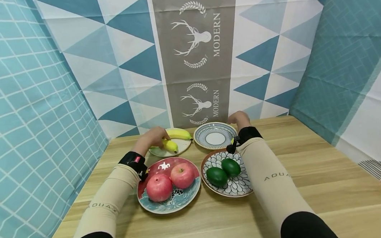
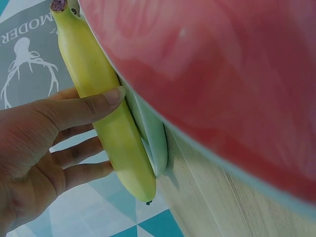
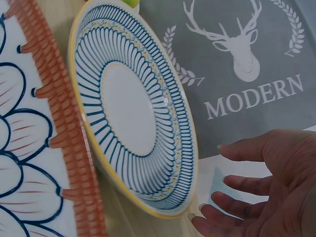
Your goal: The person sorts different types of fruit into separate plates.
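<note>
My left hand (image 1: pixel 151 139) pinches a yellow banana (image 2: pixel 118 143) across its middle, thumb on one side and fingers on the other. This banana is over a pale plate (image 1: pixel 184 145) at the back left, where a second banana (image 1: pixel 179 134) lies behind it. Beside the right edge of a blue-striped plate (image 1: pixel 215 138) is my right hand (image 3: pixel 266 187), fingers loosely spread and holding nothing. That plate bears nothing, and a gap shows between its rim and the fingertips in the right wrist view.
Two red apples (image 1: pixel 159 187) sit on a red and blue plate (image 1: pixel 185 196) at front left. A petal-patterned plate (image 1: pixel 236 187) with a brown rim holds two dark green oval fruits (image 1: pixel 217 177), partly under my right forearm. A patterned cloth wall (image 1: pixel 194 72) stands behind the wooden table (image 1: pixel 326 183).
</note>
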`<state>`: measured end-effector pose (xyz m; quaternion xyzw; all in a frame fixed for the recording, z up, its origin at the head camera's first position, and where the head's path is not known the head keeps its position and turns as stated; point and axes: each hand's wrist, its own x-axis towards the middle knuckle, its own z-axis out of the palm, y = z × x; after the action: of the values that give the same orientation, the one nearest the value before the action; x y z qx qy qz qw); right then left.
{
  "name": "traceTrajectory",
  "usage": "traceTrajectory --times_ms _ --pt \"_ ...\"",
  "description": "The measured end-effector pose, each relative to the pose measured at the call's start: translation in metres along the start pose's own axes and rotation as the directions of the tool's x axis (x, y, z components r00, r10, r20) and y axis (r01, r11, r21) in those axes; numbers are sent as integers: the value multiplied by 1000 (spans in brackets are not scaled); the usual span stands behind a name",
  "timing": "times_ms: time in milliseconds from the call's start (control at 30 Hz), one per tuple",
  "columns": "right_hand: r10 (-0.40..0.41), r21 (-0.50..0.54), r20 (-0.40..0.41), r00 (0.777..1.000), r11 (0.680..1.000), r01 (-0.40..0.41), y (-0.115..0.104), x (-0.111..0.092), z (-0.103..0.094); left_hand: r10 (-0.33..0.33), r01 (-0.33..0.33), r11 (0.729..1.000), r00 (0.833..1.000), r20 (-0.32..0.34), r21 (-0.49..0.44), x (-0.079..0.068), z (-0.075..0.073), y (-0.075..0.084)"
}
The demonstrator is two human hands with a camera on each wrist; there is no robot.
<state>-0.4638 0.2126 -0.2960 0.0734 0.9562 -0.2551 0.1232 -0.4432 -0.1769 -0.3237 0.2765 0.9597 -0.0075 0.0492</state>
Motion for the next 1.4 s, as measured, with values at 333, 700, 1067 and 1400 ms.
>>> traceTrajectory --times_ms 333,700,1067,1400 --pt "-4 -42 -3 1000 999 4 6 -5 16 -5 5 1000 1000 -2 -16 1 0 0" --pt "31 38 -47 998 999 -29 11 -6 25 8 -8 1000 1000 -2 4 4 -2 0" --pt "29 68 -132 991 997 -20 12 -4 38 31 -31 999 1000 1 37 2 -4 -3" --pt "52 27 -72 996 998 -50 15 10 39 14 -15 1000 1000 25 25 4 -3 -2"
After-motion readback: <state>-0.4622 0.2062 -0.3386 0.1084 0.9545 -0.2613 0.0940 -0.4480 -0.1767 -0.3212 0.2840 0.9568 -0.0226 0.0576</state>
